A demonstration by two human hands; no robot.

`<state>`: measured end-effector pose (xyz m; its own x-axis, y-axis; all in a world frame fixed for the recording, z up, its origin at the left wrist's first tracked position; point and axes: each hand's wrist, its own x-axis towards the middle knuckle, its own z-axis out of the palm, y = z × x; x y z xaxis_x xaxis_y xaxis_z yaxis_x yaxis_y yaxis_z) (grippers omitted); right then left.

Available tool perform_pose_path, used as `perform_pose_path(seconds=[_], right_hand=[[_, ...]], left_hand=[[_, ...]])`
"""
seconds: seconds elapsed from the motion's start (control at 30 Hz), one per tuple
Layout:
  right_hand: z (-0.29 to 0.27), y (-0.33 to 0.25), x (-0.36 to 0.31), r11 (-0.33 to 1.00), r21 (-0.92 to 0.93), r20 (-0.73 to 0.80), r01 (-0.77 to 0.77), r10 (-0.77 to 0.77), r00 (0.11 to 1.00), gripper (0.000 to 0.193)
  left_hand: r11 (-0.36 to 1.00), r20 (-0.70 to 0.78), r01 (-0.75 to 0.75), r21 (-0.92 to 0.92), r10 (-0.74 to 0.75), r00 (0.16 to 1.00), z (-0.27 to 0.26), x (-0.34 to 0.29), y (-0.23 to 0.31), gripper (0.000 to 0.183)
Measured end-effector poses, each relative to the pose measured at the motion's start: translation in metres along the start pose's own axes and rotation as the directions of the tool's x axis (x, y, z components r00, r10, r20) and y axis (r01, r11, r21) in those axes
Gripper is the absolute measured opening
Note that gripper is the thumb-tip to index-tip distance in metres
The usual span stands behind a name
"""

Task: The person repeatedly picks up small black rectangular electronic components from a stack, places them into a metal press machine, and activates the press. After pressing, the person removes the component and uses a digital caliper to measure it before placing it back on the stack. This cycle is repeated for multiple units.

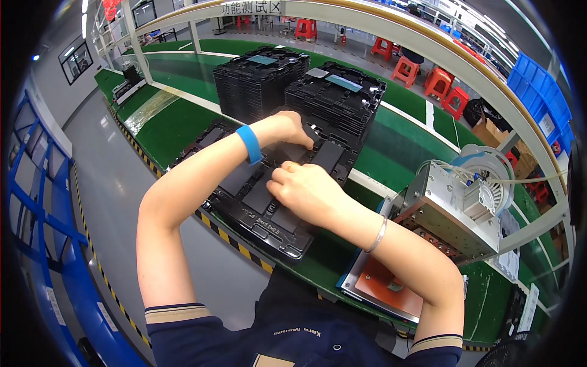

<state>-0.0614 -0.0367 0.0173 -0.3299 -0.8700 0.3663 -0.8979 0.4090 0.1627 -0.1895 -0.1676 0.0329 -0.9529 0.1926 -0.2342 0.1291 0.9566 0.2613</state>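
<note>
A black plastic tray (278, 235) with several dark flat panels in its slots lies at the near edge of the green bench. My left hand (292, 127), with a blue band on the wrist, reaches to the tray's far side, fingers curled down over a dark panel (327, 154). My right hand (304, 191), a ring on one finger and a silver bracelet at the wrist, presses its fingers onto the panels in the middle of the tray. Whether either hand grips a panel is hidden by the fingers.
Two tall stacks of black trays (260, 79) (335, 98) stand just behind. A metal machine with a white reel (455, 205) sits at right, above an orange pad in a frame (382, 284). Yellow-black tape marks the bench edge (235, 241). Blue rack (36, 244) stands at left.
</note>
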Motion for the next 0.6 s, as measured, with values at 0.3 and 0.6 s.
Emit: perform_pose_path(seconds=[0.3, 0.6], right_hand=[[-0.004, -0.011, 0.02, 0.931, -0.247, 0.076, 0.27, -0.259, 0.963, 0.013], [-0.032, -0.022, -0.048, 0.945, -0.318, -0.341, 0.081, -0.194, 0.92, 0.02]], left_hand=[[0.857, 0.045, -0.105, -0.504, 0.147, 0.988, -0.016, -0.027, -0.031, 0.035], [0.758, 0.263, -0.026, -0.652, 0.257, 0.93, 0.004, -0.011, 0.03, 0.036]])
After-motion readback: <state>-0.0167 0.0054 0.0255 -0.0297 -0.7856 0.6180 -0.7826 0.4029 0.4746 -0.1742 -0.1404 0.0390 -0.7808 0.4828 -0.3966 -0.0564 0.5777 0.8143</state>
